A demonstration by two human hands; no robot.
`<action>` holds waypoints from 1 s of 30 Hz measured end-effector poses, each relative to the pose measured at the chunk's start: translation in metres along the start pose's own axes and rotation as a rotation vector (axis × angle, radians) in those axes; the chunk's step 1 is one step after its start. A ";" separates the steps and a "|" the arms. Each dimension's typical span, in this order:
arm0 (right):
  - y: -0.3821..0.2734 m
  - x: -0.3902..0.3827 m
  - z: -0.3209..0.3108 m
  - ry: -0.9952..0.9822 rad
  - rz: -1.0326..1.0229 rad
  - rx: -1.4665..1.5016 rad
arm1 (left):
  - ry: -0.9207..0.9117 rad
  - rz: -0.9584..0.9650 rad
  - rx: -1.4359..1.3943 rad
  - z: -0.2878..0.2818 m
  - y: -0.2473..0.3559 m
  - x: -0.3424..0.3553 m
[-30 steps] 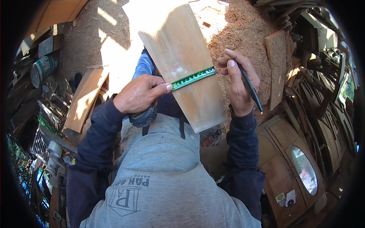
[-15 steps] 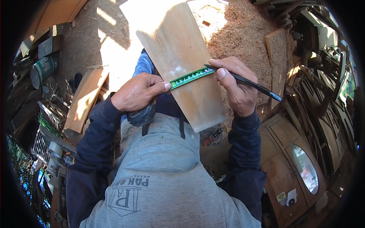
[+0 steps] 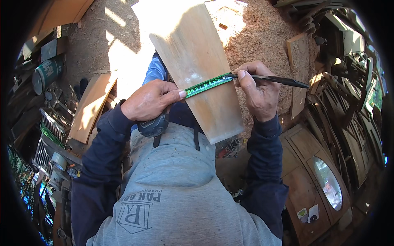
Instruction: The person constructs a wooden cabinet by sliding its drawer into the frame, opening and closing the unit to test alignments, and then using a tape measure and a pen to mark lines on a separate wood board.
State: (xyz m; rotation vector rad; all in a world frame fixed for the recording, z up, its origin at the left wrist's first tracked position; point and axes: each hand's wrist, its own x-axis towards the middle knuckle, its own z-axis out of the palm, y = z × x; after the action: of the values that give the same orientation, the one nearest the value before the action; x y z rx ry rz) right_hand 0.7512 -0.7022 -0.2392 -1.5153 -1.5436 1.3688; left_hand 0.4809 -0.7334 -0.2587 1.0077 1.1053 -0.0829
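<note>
A tapered pale wooden board (image 3: 213,108) lies in front of me, its narrower end toward my body and its far part in bright sun. Across it runs the green blade of a tape measure (image 3: 208,84). My left hand (image 3: 152,100) grips the tape, the thumb on the blade at the board's left edge and the dark case below the palm. My right hand (image 3: 259,88) pinches a black pen (image 3: 287,80), whose tip meets the tape's far end near the board's right edge. The fingers under my left palm are hidden.
Wood shavings (image 3: 262,49) cover the ground beyond. Loose planks (image 3: 93,106) lie at the left near a green can (image 3: 48,76). At the right lean a wooden door panel with an oval glass (image 3: 328,182) and stacked timber. A drill-like tool (image 3: 230,148) sits below the board's near end.
My right hand has turned the pen from a downward slant to nearly level, its tip shifting slightly right along the tape's end. My left hand and the board have barely moved.
</note>
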 end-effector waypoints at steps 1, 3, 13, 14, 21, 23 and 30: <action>0.000 0.001 0.000 0.009 -0.006 -0.006 | -0.006 -0.006 0.001 0.000 0.000 0.000; 0.005 0.001 -0.001 0.005 -0.002 -0.023 | -0.004 -0.008 -0.007 0.000 -0.001 0.001; 0.001 0.005 0.000 -0.059 -0.053 0.101 | -0.011 -0.016 -0.043 0.000 -0.001 0.001; 0.002 0.005 0.001 -0.060 -0.053 0.101 | -0.010 -0.016 -0.044 0.000 -0.002 0.002; 0.002 0.010 0.005 -0.213 -0.127 -0.002 | -0.014 -0.006 -0.067 0.000 -0.004 0.002; -0.001 0.012 0.007 -0.228 -0.146 -0.032 | -0.012 -0.010 -0.079 0.001 -0.004 0.002; 0.000 0.016 0.012 -0.290 -0.262 -0.132 | -0.010 -0.003 -0.075 0.001 -0.006 0.003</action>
State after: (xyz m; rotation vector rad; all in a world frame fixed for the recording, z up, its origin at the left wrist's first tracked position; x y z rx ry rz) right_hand 0.7372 -0.6898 -0.2466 -1.1702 -1.9680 1.3996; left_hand 0.4804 -0.7362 -0.2646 0.9377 1.0933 -0.0491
